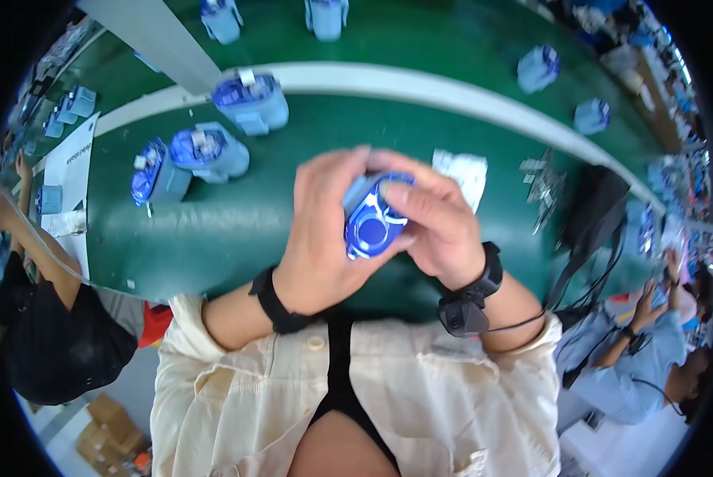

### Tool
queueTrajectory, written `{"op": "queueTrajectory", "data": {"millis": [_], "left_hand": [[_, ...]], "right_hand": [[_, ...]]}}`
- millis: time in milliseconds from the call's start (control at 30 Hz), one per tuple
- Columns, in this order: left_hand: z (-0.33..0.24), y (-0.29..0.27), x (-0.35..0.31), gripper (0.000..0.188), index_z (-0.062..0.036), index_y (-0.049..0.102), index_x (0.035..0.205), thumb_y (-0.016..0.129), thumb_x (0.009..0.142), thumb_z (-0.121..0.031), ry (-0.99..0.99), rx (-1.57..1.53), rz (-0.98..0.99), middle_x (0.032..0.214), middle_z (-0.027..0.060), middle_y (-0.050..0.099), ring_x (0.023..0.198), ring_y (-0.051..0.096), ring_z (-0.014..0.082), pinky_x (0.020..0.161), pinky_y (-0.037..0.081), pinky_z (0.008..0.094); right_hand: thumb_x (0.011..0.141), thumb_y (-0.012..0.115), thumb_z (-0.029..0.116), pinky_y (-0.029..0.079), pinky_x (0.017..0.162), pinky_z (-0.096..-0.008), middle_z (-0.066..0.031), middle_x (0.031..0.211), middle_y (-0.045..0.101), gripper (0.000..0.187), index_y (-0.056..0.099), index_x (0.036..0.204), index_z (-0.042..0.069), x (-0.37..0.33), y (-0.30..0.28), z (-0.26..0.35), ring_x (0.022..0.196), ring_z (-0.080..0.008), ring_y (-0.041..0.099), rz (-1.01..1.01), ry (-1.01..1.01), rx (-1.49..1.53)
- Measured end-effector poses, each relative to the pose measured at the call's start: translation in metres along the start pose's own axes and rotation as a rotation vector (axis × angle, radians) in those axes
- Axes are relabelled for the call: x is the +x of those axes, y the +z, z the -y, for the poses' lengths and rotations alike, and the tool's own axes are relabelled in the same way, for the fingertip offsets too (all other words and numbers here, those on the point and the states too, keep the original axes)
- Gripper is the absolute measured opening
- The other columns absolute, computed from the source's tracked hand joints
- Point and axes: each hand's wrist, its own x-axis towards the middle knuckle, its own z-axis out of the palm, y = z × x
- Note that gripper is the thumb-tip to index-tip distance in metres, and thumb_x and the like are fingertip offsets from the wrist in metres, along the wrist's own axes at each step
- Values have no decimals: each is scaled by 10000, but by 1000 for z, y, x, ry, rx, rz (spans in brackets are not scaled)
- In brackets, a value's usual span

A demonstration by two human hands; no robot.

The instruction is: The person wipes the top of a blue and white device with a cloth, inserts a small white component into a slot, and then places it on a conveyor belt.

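Observation:
Both of my hands are wrapped round a small light-blue plastic container with a glossy dark-blue top [368, 229], above the green table close to my chest. My left hand [315, 226] grips its left side, fingers curled over the far side. With its thumb lying on the dark-blue top, my right hand [440, 219] holds the right side. The container's lower body is mostly hidden by my hands. Three similar blue containers, [253, 107] among them, stand together to the left, with small whitish pieces on their tops.
Right of my hands lie a white packet [463, 175], a cluster of small metal pieces [541, 187] and a black bag [596, 208]. More blue containers stand beyond the pale strip [372, 78]. A grey post [161, 40] rises at far left. People work on both sides.

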Motion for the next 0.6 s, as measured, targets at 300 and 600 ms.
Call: {"op": "queueTrajectory", "data": {"millis": [300, 600], "left_hand": [[-7, -9, -1, 1010, 29, 288, 1414, 867, 644, -276, -35, -89, -72, 1344, 224, 416, 1260, 364, 443, 1024, 339, 510], [-4, -12, 4, 958, 27, 303, 1405, 849, 674, -265, -28, -99, -127, 1319, 226, 444, 1261, 365, 437, 1020, 345, 507]], "right_hand": [[983, 464, 287, 472, 930, -378, -111, 1094, 650, 371, 629, 1146, -2, 129, -149, 69, 1037, -215, 598, -516, -259, -582], [844, 657, 381, 476, 938, -406, -191, 1200, 627, 454, 662, 1150, 45, 192, -102, 79, 1110, -355, 588, -651, -707, -1693]]}}
